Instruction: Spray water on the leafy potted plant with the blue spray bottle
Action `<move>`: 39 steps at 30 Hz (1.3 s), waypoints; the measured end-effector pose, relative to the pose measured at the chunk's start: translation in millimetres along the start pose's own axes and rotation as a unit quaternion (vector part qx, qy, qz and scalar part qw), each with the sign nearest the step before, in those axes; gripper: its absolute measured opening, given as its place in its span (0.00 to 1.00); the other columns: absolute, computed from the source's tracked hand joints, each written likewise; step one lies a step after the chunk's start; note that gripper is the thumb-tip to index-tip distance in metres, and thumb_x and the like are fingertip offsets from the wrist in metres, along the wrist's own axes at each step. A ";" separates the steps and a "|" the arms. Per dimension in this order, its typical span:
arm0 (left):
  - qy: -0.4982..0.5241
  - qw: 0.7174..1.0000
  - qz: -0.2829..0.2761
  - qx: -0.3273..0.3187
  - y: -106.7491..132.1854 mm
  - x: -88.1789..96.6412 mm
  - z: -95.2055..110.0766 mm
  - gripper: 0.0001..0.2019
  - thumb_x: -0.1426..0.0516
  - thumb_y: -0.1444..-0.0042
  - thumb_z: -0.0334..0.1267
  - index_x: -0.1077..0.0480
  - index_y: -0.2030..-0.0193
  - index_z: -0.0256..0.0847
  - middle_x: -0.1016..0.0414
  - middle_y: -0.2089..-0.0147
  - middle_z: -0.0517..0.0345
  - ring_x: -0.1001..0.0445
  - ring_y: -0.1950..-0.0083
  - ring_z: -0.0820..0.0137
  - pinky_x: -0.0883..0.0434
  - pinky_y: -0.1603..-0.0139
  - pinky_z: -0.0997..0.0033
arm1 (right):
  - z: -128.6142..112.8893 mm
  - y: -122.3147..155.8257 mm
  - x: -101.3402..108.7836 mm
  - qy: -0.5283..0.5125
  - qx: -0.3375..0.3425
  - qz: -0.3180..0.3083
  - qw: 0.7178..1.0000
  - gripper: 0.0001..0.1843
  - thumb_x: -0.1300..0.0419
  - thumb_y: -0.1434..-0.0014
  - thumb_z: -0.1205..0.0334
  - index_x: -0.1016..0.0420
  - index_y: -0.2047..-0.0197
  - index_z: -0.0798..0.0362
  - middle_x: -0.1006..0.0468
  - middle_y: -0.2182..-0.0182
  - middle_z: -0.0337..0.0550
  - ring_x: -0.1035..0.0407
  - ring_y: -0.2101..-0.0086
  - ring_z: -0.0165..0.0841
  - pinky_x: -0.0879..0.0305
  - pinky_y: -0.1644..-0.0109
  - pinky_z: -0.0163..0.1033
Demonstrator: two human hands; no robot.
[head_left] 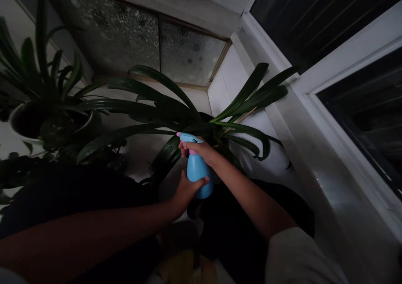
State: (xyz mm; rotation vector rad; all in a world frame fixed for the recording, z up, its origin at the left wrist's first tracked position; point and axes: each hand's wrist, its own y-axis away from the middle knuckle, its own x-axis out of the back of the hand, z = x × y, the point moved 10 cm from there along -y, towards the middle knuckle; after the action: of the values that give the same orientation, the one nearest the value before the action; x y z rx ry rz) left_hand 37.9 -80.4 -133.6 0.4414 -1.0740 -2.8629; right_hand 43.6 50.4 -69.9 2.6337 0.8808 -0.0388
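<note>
Both my hands hold a blue spray bottle (196,169) with a pink nozzle and a pink collar. My right hand (201,148) is closed around its neck and head, fingers by the trigger. Lower down, my left hand (187,188) wraps the body of the bottle, thumb across its front. The nozzle points left, close to the long dark green leaves of a plant (169,110). Some leaves look wet. The base of this plant is mostly hidden behind the bottle and my hands.
At the left stands another long-leaved plant (40,66) in a round pot (25,137), with small-leaved foliage below it. A patterned glass panel (125,33) is at the back. White window frames (345,54) and a ledge (314,167) run along the right. The room is dim.
</note>
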 end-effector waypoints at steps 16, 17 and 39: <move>-0.010 0.982 -0.184 -0.035 -9.7 2.0 19.8 0.48 0.27 0.55 0.56 0.37 0.31 0.37 0.34 0.28 0.35 0.32 0.29 0.43 0.33 0.30 0.45 | -1.1 -13.8 -16.3 0.063 -0.005 -0.032 0.997 0.09 0.32 0.48 0.56 0.19 0.65 0.52 0.18 0.70 0.37 0.24 0.65 0.33 0.29 0.51 0.41; -0.020 0.977 -0.210 -0.018 -8.2 -2.2 17.0 0.46 0.27 0.54 0.55 0.36 0.32 0.38 0.33 0.28 0.36 0.33 0.29 0.44 0.34 0.29 0.45 | 4.1 -11.9 -13.2 0.063 -0.019 -0.027 0.997 0.11 0.31 0.49 0.57 0.18 0.61 0.51 0.17 0.67 0.38 0.22 0.62 0.34 0.29 0.48 0.41; -0.235 0.922 -0.270 -0.148 -26.2 -115.3 72.5 0.37 0.36 0.46 0.64 0.33 0.37 0.42 0.28 0.35 0.43 0.29 0.34 0.47 0.30 0.35 0.52 | 12.2 133.3 140.9 -0.060 -0.007 0.269 0.961 0.24 0.31 0.47 0.43 0.21 0.56 0.53 0.14 0.59 0.51 0.19 0.56 0.44 0.22 0.51 0.45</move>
State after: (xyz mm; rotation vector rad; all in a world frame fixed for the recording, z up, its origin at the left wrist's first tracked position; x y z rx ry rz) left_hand 129.2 2.6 -70.3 0.0140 -0.5866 -3.6758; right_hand 236.3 28.8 -56.9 2.7307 0.1077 -0.0507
